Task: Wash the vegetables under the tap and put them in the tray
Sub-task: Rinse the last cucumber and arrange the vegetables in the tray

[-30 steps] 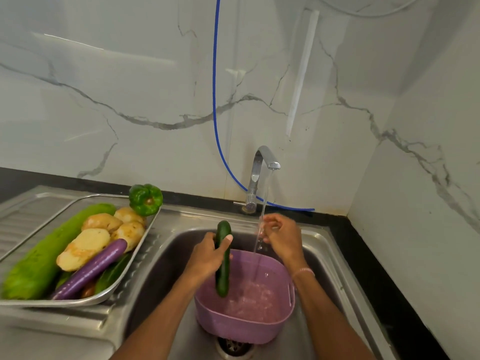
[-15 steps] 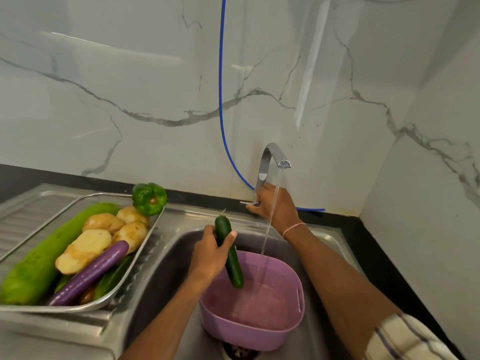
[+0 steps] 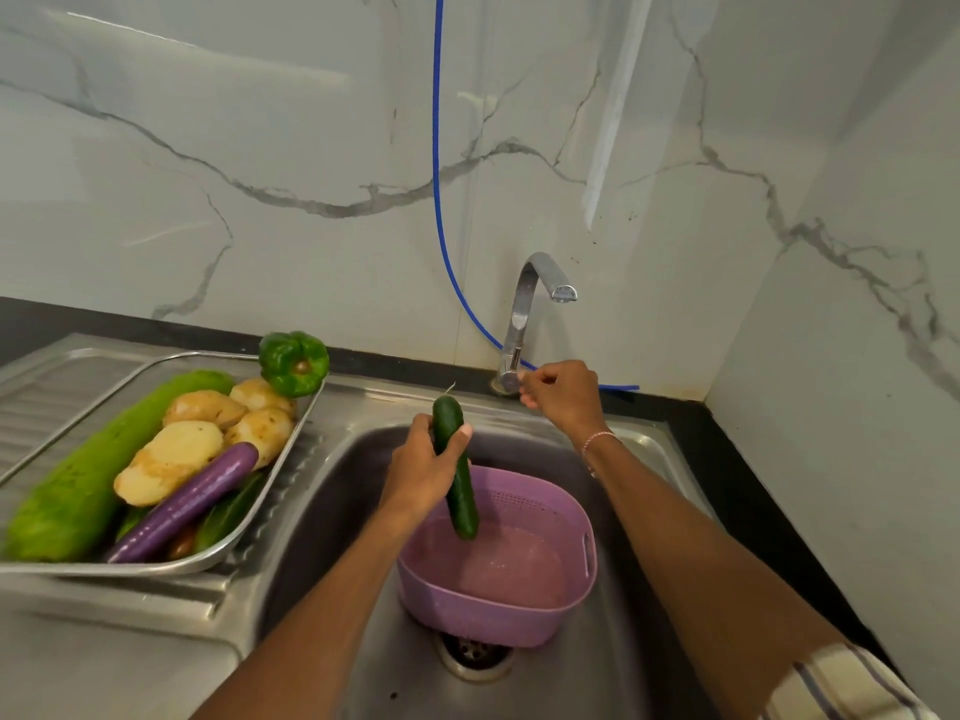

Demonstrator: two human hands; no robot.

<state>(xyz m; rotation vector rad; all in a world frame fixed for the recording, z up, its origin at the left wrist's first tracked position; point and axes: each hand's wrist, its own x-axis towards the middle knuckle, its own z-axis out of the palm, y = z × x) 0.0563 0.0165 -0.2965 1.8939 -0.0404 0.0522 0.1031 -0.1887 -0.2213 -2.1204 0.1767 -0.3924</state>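
Left hand [image 3: 423, 475] grips the cucumber [image 3: 464, 498]: fingers wrapped round its upper half, thumb across the front. Top end sticks out above the fist, and the lower half hangs below it. The cucumber is tilted slightly, with its bottom tip dipping inside the purple basket [image 3: 519, 623], near the left wall. We see water pooled in the basket, which sits in the sink [image 3: 332, 511] just behind the drain [image 3: 472, 652].

Right hand [image 3: 563, 402] holds nothing we can see. Its fingers are curled, tips right at the base of the tap [image 3: 524, 304]. We cannot tell whether they touch it.

The tray [image 3: 156, 569] is on the drainboard left of the sink, well apart from the cucumber. It's loaded with a big green gourd [image 3: 104, 459] along the far side, potatoes [image 3: 171, 459] in the middle and a purple eggplant [image 3: 192, 498] on top of darker green veg. A green capsicum [image 3: 293, 363] perches at the tray's back corner.

A blue hose [image 3: 439, 200] runs down the marble wall behind the tap.
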